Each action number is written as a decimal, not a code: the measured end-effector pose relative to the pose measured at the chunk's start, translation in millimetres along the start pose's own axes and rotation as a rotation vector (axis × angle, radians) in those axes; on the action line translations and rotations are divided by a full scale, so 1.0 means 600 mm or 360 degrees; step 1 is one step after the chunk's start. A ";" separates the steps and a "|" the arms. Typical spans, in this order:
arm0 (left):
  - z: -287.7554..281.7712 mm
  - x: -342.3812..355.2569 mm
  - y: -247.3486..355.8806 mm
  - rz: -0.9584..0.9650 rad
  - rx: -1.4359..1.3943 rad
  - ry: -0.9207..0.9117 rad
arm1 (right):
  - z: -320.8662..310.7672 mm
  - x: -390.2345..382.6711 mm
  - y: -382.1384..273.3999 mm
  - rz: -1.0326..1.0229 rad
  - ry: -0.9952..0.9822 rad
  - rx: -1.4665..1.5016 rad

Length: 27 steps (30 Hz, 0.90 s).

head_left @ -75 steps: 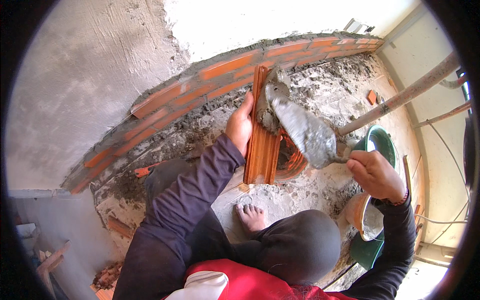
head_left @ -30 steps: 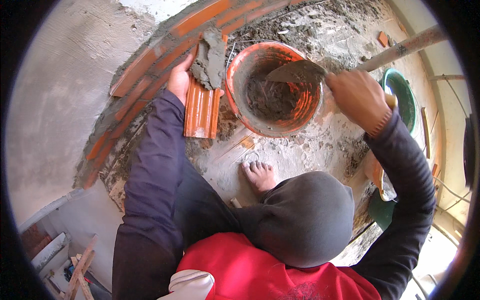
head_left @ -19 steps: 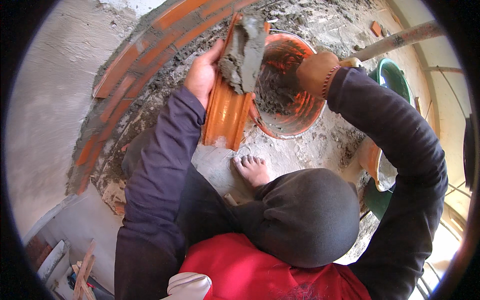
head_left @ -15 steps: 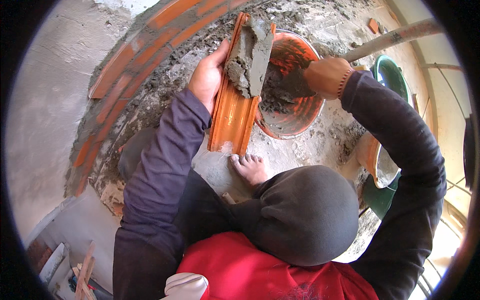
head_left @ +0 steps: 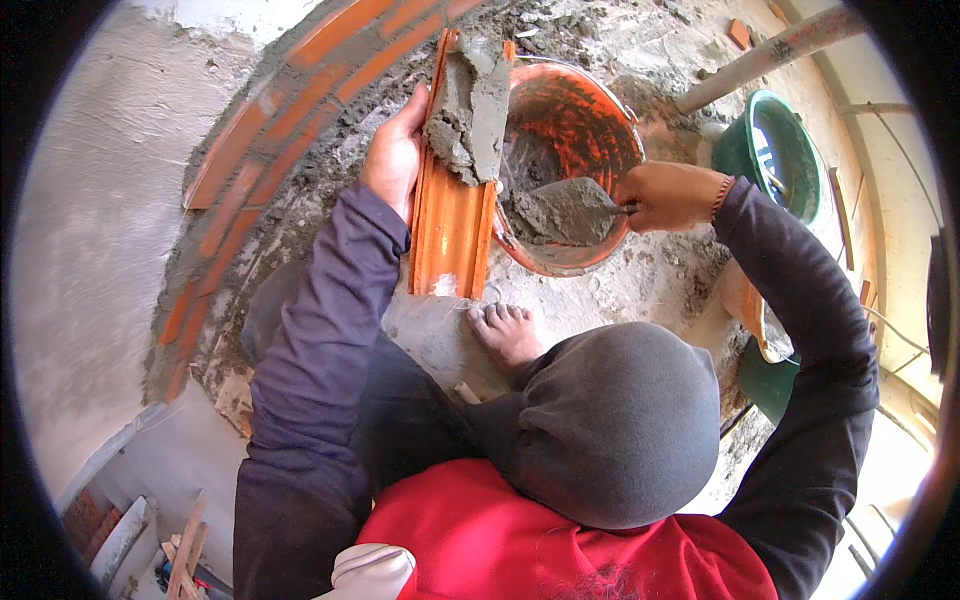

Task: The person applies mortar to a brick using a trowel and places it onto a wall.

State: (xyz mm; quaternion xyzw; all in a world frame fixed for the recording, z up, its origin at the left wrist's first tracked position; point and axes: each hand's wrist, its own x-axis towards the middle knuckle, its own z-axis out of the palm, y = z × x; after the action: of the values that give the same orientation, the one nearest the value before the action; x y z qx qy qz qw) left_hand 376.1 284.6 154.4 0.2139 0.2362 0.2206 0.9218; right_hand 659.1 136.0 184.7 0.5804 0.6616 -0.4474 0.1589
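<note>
Brick [head_left: 452,215], a ribbed orange one, stands on end on the mortar-strewn floor [head_left: 640,290] just left of the orange bucket [head_left: 600,120], its top loaded with a thick grey pad of mortar [head_left: 468,105]. The left hand [head_left: 396,152] clasps its upper left edge at about 9 o'clock of the brick, fingers curled round the side and thumb toward the person, holding it steady and nearly upright. Compared with half a second ago the brick has barely shifted; what has changed is the right hand [head_left: 672,195]. It was down at the bucket's rim with the blade buried, and now it has drawn back toward 3 o'clock of the bucket, fist closed tight on the handle of a trowel [head_left: 570,210], whose blade comes up carrying a fresh heap of wet mortar. The blade sits over the near side of the bucket, just right of the brick and not touching it. That suggests a second scoop is loaded while the first one already lies on the brick's end. A bare foot [head_left: 508,330] rests on the floor at 6 o'clock of the brick, close to its base. The curved course of orange bricks [head_left: 280,110] set in mortar runs from 12 o'clock round to 8 o'clock, well apart from the held brick. A green bucket [head_left: 775,150] stands at 2 o'clock, beyond a slanting pole [head_left: 760,60].
</note>
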 end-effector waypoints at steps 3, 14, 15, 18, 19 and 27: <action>-0.001 -0.006 0.006 0.0134 0.0106 0.0247 | -0.008 -0.033 -0.025 0.0224 -0.0115 0.0560; -0.052 -0.020 0.021 0.0422 0.0068 0.0430 | 0.061 -0.158 -0.079 -0.0004 0.0670 0.1560; -0.034 -0.018 0.018 0.0565 0.0054 0.0514 | 0.062 -0.170 -0.096 -0.0034 0.0762 0.1734; 0.031 -0.003 0.010 0.0880 -0.0135 0.0693 | 0.050 -0.197 -0.143 -0.0198 0.1031 0.1433; 0.051 0.002 0.010 0.0964 -0.0109 0.0663 | 0.049 -0.202 -0.156 -0.0218 0.1135 0.1361; 0.132 0.062 -0.006 0.1223 -0.0316 0.0419 | 0.069 -0.173 -0.175 -0.0195 0.1644 0.0332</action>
State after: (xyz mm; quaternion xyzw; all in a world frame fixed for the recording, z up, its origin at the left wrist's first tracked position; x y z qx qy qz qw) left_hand 448.6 277.6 203.4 0.1665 0.2325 0.5958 0.7505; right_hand 579.2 46.8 280.3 0.6981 0.6385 -0.1752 -0.2727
